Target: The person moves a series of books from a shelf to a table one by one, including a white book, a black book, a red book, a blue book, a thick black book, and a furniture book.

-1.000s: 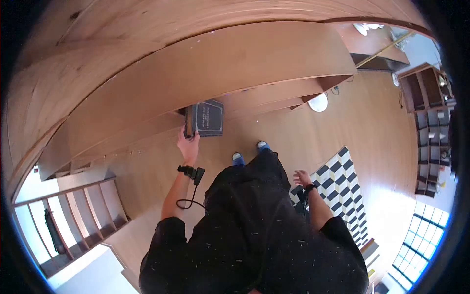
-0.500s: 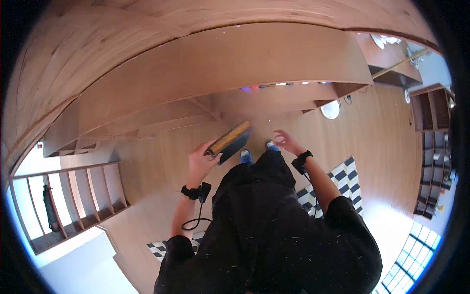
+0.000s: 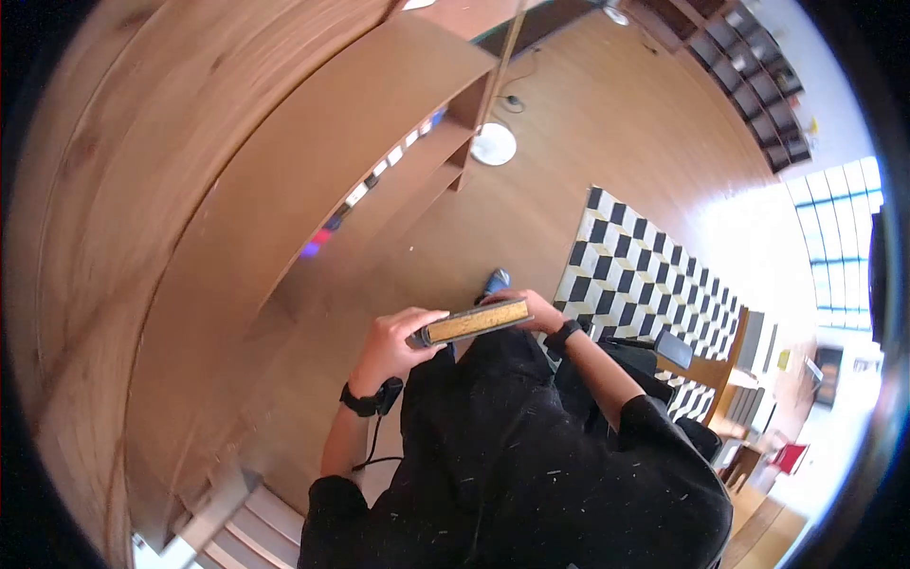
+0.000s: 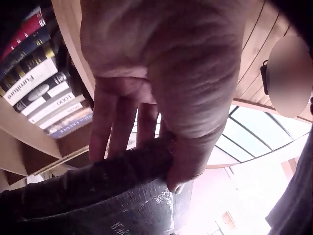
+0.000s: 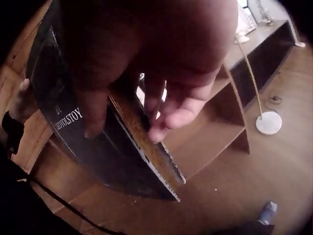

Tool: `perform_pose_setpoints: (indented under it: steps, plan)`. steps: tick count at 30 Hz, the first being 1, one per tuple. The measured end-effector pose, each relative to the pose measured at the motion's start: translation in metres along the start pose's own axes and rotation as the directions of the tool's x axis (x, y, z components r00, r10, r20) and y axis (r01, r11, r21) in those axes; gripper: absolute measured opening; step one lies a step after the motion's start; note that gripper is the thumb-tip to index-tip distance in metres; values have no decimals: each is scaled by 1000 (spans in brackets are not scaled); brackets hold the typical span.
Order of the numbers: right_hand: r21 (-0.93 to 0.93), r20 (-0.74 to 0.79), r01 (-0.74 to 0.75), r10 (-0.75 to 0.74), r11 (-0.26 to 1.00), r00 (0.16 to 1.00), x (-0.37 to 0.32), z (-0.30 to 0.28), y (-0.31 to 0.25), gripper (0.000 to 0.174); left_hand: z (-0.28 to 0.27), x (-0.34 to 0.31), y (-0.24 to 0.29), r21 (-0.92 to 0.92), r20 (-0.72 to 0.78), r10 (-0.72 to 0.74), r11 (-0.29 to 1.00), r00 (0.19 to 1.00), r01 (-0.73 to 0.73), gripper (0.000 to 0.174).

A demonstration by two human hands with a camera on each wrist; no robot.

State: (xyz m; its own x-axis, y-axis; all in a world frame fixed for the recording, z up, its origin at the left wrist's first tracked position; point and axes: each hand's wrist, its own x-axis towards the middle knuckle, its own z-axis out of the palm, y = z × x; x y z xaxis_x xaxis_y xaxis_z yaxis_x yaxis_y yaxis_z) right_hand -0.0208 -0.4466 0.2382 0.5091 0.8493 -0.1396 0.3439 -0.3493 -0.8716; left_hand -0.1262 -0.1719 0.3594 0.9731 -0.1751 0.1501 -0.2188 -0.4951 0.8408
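Left hand (image 3: pixel 391 343) pinching book (image 3: pixel 477 322); right hand (image 3: pixel 536 310), apart earlier, now pinching opposite end; open floor (image 3: pixel 441 256) shows between book and shelf edge (image 3: pixel 379 182)

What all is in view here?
Book: one, dark, in both hands
Bookshelf: one, brown, left side
Shelved books: several, mixed colours, in bookshelf
Disc: one, white, by bookshelf
Rug: at least one, black-and-white, on floor
Window: one, pale, far right
Far shelving: at least one, dark, top right
Other furniture: count unclear, brown, right side
Shoe: one, blue, beyond book
Clothing: count unclear, black, bottom
Wrist straps: two, black, wrists
Left hand: one, gripping book
Right hand: one, gripping book
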Motion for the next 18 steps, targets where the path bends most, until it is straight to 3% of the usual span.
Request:
perform_pose_setpoints:
  steps: [2,6,8,9,10,11,12,14,15,18]
  plan:
    - [104,-76,-53,61,993,995,-29,-20,-26,39,4,24,34,30,70,36,999,997,-39,41]
    - [86,-274,-18,41,996,961,-85,-59,-30,42,33,82,93,26,130,48,998,990,-52,37]
    - [46,-353,-45,59,998,934,-108,-82,-18,45,58,116,110,5,120,-10,1000,993,10,37]
    - [62,-384,-129,143,990,912,-115,-95,-12,46,73,137,109,16,165,15,1000,986,-18,37]
    - [91,-416,-213,231,973,879,-120,-104,-3,47,88,159,105,-50,102,15,999,995,-9,42]
    - [144,-508,-135,191,980,840,-134,-115,-6,50,97,169,119,-111,43,0,994,999,5,47]
    - [162,-544,-145,211,976,812,-149,-137,-6,49,114,189,127,-217,106,-47,974,993,69,59]
    - [203,-634,-144,242,968,734,-169,-168,-5,46,142,228,136,-258,109,16,966,994,13,67]
    - [260,-720,-30,214,965,660,-167,-169,9,45,153,248,146,-312,100,50,950,994,-16,67]
    - [532,-691,50,399,845,603,-182,-194,0,33,172,295,181,-399,143,129,915,981,-62,66]
